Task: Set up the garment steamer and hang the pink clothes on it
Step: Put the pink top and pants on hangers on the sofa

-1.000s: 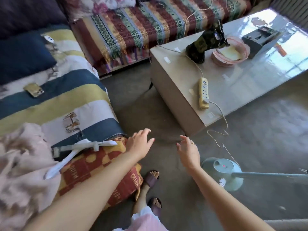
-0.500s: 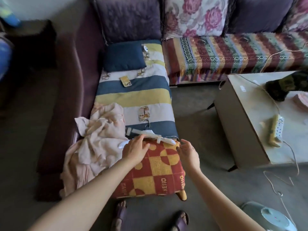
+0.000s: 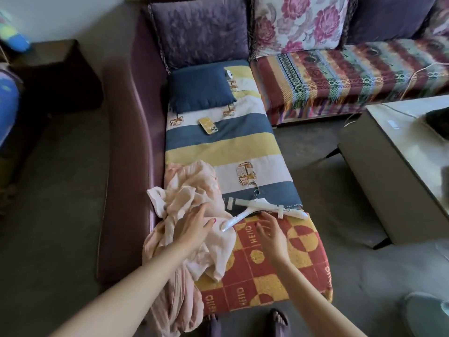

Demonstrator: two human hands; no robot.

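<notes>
Step in hand: you are fetching the pink clothes (image 3: 194,215) and the white hanger (image 3: 262,207) from the sofa; the hanging itself is not yet begun.
Pink clothes: they lie crumpled at the near left edge of the sofa seat (image 3: 226,144), partly on the red and yellow cover (image 3: 279,268), and one part falls over the front edge toward the floor.
Hanger: it lies just beside the clothes, across the border between the striped cover and the red and yellow one; its left tip touches the pink fabric.
Left hand (image 3: 194,227): fingers spread and relaxed, resting flat on the clothes, gripping nothing.
Right hand (image 3: 271,231): spread, holding nothing, just before the hanger; I cannot tell if the fingertips touch it.
Steamer: only a pale round base (image 3: 427,312) shows at the bottom right on the floor, well apart from the sofa.
Next move, as I judge: close your right hand on the hanger's middle, gather the clothes with the left, and find the neck opening before you lift.
</notes>
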